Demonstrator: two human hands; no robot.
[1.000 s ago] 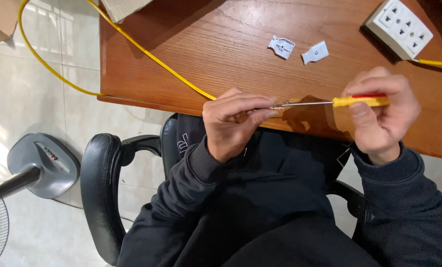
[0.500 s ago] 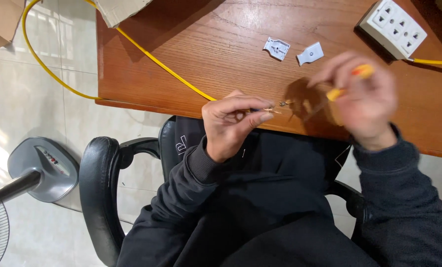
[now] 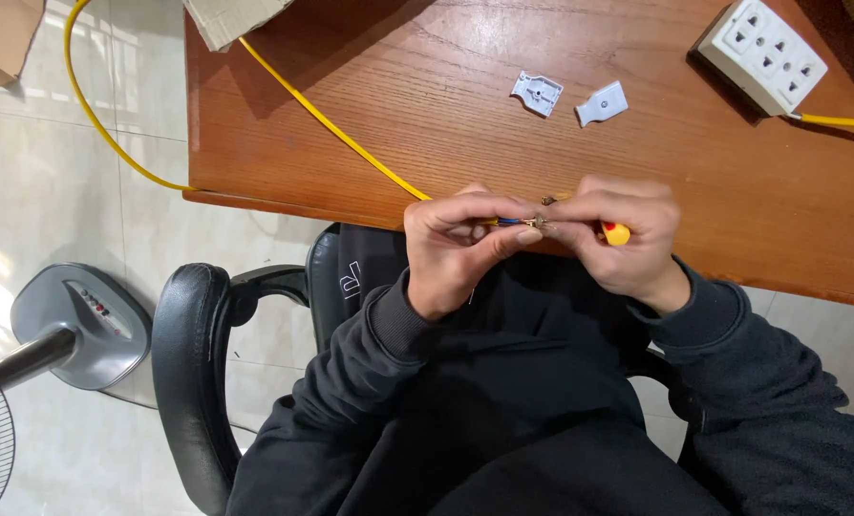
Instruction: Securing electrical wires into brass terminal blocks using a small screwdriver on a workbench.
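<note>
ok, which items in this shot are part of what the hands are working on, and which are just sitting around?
In use:
left hand and right hand, pinching the bared wire ends
yellow cable
yellow-handled tool, in the right hand

Lying about:
two white plastic plug pieces
white power strip
cardboard
fan base

Hands meet at the desk's [image 3: 370, 86] near edge: left hand [image 3: 451, 250] left, right hand [image 3: 628, 239] right, touching, wire end [image 3: 527, 222] pinched between. Cable [image 3: 331, 129] runs from there up-left across desk, off its left edge. Two plug halves [image 3: 570, 98] beyond hands; socket strip [image 3: 761, 55] far right. Fan base [image 3: 78, 325] on floor left of chair [image 3: 193, 382].
</note>
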